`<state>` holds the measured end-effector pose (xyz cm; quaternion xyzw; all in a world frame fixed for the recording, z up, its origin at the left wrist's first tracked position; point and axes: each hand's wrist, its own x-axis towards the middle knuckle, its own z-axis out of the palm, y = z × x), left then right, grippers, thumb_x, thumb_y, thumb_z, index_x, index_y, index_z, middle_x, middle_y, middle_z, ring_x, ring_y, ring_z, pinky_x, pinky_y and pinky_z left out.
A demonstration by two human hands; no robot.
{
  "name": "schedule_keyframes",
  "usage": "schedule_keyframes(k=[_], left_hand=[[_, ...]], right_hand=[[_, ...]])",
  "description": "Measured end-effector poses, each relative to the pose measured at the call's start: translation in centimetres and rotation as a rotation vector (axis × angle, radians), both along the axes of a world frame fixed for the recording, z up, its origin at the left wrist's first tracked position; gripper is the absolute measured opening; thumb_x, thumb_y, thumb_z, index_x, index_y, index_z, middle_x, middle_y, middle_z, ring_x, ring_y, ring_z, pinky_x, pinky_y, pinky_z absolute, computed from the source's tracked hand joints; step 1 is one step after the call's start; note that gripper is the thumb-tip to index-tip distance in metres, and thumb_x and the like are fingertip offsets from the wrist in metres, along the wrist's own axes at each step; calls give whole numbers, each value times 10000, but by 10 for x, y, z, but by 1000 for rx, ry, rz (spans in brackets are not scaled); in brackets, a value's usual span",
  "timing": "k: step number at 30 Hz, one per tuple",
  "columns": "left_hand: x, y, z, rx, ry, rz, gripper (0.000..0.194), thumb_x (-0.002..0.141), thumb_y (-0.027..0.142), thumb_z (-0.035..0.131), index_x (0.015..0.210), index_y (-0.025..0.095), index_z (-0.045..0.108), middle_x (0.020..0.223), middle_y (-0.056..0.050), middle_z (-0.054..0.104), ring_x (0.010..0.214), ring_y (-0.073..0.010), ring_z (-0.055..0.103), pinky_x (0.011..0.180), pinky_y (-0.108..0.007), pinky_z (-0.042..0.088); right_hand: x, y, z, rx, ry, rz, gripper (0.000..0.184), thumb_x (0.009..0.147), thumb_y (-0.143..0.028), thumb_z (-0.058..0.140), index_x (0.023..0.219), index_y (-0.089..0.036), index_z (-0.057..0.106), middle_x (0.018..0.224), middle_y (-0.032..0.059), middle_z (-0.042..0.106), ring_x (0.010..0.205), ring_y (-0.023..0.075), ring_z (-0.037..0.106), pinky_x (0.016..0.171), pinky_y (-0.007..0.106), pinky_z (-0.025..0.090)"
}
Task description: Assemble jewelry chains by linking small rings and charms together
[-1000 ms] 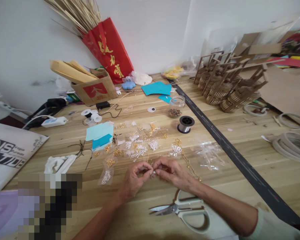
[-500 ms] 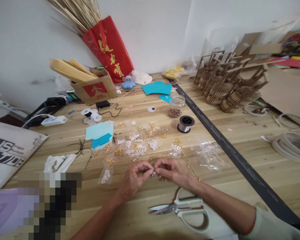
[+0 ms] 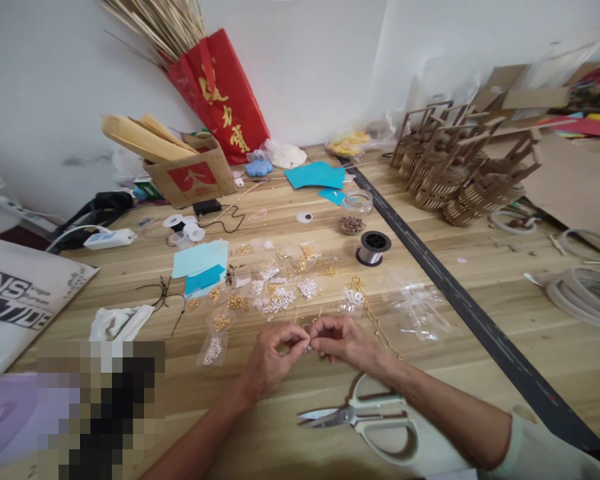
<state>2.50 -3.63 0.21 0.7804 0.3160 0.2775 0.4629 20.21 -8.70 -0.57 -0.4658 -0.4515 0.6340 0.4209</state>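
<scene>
The left hand (image 3: 275,353) and the right hand (image 3: 343,340) met at their fingertips, each with thumb and forefinger pinching a small shiny piece (image 3: 308,348), too tiny to make out well. Scissors (image 3: 351,416) lay nearer to the person on the wooden table (image 3: 270,440); small packets (image 3: 280,297) lay just beyond the fingers. Farther left, a white bag (image 3: 20,307) showed black letters, "ENS" among them; its smaller writing was blurred. Behind, a red bag (image 3: 220,93) carried gold Chinese characters, of which 力 was clear, beside a cardboard box (image 3: 193,177) with a red label.
</scene>
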Motion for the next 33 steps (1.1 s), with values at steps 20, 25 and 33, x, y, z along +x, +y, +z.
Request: schedule_keyframes(k=[20, 25, 33], left_hand=[[-1, 1, -5, 58, 84, 35, 99, 791, 184, 591, 723, 167, 661, 648, -18, 685, 583, -132, 614, 583, -207, 480], [-1, 1, -3, 32, 93, 49, 101, 794, 198, 597, 737, 168, 675, 654, -19, 689, 587, -135, 612, 584, -211, 483], [-1, 0, -4, 74, 48, 43, 113, 809, 193, 590, 738, 171, 675, 663, -16, 692, 593, -128, 620, 596, -201, 484]], right_hand=[[-1, -6, -1, 224, -170, -68, 108, 807, -244, 597, 749, -160, 565, 628, -37, 483, 553, 89, 393, 510, 215, 297], [-2, -5, -3, 206, -175, -73, 140, 813, -281, 615, 748, -162, 584, 620, -36, 485, 552, 91, 400, 496, 213, 299], [-1, 0, -5, 38, -12, -6, 228, 758, -374, 697, 761, -159, 622, 602, -40, 531, 514, 75, 466, 466, 196, 380]])
